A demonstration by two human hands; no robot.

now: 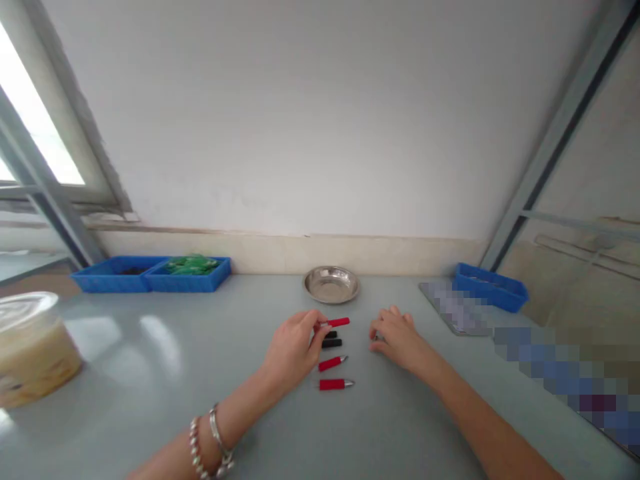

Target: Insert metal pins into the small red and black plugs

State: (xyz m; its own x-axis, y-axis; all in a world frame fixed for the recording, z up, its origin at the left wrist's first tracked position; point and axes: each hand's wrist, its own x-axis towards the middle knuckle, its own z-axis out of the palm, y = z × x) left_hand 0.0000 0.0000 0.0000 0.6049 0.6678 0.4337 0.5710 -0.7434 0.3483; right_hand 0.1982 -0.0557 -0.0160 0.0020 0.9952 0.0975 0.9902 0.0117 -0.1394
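Note:
My left hand (pixel 300 340) pinches a red pen part (pixel 339 322) between thumb and fingers, with its red end pointing right. Just beneath that hand lie two black pen parts, partly covered by the fingers; the nearer black part (pixel 332 343) shows best. Closer to me are two red pen parts with silver tips, one slightly tilted (pixel 331 364) and one level (pixel 333 385). My right hand (pixel 395 335) hovers to the right of the row, its fingers curled and thumb drawn in; whatever they hold is too small or hidden to name.
A round metal dish (pixel 331 287) sits near the wall. Two blue trays stand at the back left, one holding green pieces (pixel 193 265). A lidded plastic tub (pixel 37 353) is at left. At right are a blue bin (pixel 490 287) and a flat tray (pixel 453 310), partly pixelated.

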